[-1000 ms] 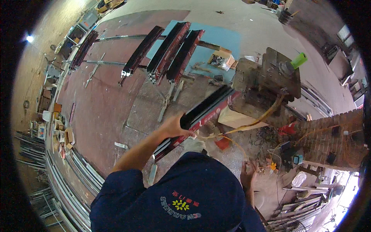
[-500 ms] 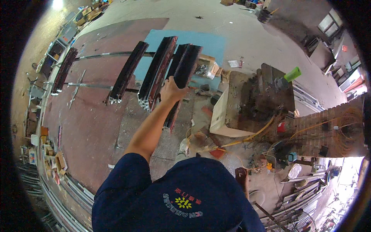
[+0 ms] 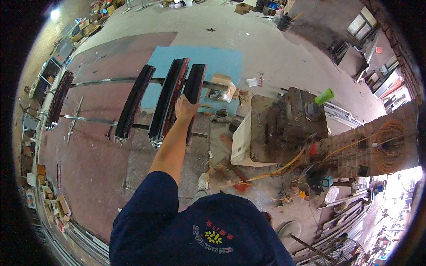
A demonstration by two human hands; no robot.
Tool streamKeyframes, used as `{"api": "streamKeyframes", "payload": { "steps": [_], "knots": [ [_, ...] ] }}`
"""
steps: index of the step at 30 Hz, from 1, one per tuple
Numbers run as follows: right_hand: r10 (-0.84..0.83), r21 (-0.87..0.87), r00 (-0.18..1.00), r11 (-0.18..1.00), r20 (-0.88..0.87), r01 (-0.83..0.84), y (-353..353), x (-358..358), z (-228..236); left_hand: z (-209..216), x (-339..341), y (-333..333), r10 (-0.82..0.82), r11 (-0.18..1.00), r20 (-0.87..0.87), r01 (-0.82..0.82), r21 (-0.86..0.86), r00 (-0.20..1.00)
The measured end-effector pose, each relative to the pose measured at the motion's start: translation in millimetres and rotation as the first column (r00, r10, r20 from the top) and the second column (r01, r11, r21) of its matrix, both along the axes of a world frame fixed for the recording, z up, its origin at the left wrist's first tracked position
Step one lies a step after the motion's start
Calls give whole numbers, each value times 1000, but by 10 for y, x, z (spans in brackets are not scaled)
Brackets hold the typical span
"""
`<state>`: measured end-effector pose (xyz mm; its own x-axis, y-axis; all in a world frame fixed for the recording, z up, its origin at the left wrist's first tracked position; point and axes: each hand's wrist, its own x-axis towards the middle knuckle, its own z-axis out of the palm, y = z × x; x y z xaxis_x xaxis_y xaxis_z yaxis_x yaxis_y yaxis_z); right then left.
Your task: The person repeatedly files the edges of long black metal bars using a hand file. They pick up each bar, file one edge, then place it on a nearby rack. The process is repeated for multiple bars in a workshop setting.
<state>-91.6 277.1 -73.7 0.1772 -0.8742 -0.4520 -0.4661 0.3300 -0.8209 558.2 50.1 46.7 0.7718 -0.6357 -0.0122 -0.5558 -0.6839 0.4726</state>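
Note:
My left hand (image 3: 186, 107) is closed round the right-hand one of several long dark metal profiles (image 3: 195, 82). This profile lies across two rails, close beside a wider stack of profiles (image 3: 171, 95) with reddish strips along its edge. Further left lie another dark profile bundle (image 3: 135, 102) and, at the far left, one more bundle (image 3: 59, 101), all in roughly the same direction. The hand and forearm cover part of the held profile's near half. My right hand is not in view.
The bundles rest on the far rail (image 3: 104, 81) and near rail (image 3: 91, 119). Right of them are a cardboard box (image 3: 221, 80) and a bag of small parts (image 3: 217, 95). A dark-topped bench (image 3: 275, 133) with a green cylinder (image 3: 324, 96) stands at the right, near a yellow hose (image 3: 279, 172).
The profile in my left hand has gone from raised and tilted to lying lower, alongside the wider stack. The whole view has shifted slightly.

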Motion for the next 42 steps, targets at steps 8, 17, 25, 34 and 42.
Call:
{"api": "streamKeyframes", "payload": {
  "steps": [8,17,25,34,42],
  "knots": [
    [-18,71,987,997,159,7,-81,69,-37,68,-70,-109,92,986,-23,-88,141,995],
    [223,-91,955,965,-196,-245,-83,197,-234,-46,59,-228,-24,980,30,17,197,999],
    [263,15,919,963,-294,-271,-199,354,-48,615,-18,215,-130,795,447,362,-487,885],
    [406,175,781,913,-475,-369,-376,591,408,106,2408,1464,47,966,451,-156,208,891],
    [244,141,927,967,-284,-211,-447,739,528,-32,2664,1795,146,939,22,-145,311,989]
  ]
}}
